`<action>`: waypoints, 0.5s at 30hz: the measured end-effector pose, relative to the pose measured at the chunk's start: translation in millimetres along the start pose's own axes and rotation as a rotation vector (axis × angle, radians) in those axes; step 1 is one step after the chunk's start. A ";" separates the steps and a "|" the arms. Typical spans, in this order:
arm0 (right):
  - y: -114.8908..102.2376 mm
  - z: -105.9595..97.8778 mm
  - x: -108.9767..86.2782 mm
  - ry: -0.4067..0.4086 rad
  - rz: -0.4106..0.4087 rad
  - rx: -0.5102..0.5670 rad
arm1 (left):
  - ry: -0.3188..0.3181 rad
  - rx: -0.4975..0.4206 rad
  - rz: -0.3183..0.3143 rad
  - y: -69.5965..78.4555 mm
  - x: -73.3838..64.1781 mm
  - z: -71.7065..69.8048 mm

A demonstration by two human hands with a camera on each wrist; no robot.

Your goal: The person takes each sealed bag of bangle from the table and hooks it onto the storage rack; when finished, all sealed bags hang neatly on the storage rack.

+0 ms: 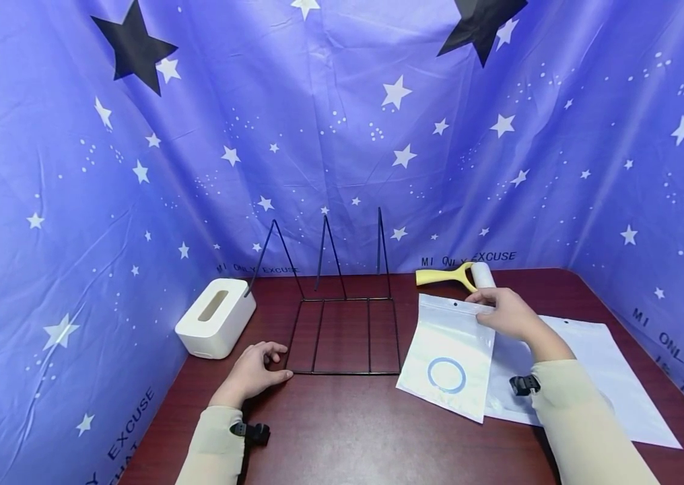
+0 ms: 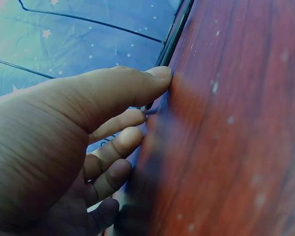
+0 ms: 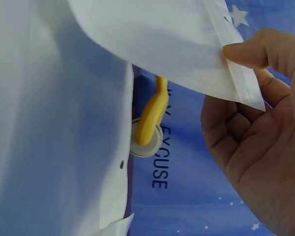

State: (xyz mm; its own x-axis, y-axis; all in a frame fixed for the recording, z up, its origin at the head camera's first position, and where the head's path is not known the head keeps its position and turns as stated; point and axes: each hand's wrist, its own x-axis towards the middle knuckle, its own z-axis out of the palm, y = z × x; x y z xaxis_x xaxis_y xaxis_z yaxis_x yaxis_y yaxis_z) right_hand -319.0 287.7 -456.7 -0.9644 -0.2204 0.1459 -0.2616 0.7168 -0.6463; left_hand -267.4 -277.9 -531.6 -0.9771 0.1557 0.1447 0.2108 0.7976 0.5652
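Note:
A black wire rack (image 1: 342, 372) with three upright wire dividers stands at the middle of the table. My left hand (image 1: 254, 369) holds its front left corner; in the left wrist view the thumb (image 2: 160, 73) lies on the wire and the fingertips curl in just behind. My right hand (image 1: 508, 315) pinches the top right corner of a small white zip bag (image 1: 457, 337) marked with a blue ring. That bag hangs tilted over a larger white bag (image 1: 596, 364). In the right wrist view the thumb (image 3: 238, 54) presses the small bag's top strip.
A white tissue box (image 1: 215, 320) stands left of the rack. Behind the bags lies a lint roller (image 1: 448, 275) with a yellow handle and white roll. A blue star-printed curtain (image 1: 342, 135) surrounds the dark red table (image 1: 342, 431) at the back and sides.

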 end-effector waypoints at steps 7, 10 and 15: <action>-3.8 -8.7 -8.3 0.041 -0.010 -0.030 | -0.005 -0.002 -0.008 0.3 0.4 0.8; -5.4 -13.1 -11.3 0.074 -0.029 -0.044 | -0.005 0.003 -0.001 0.8 -0.1 0.7; -12.8 -23.8 -18.3 0.110 -0.053 -0.027 | -0.004 0.008 0.007 0.1 0.1 0.1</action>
State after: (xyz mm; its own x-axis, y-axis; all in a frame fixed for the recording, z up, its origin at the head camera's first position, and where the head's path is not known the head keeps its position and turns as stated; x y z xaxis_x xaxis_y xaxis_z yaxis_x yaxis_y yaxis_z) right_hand -298.8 298.3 -433.4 -0.9472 -0.1857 0.2614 -0.3117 0.7242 -0.6151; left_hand -267.4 -277.7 -531.5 -0.9758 0.1633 0.1452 0.2171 0.8013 0.5575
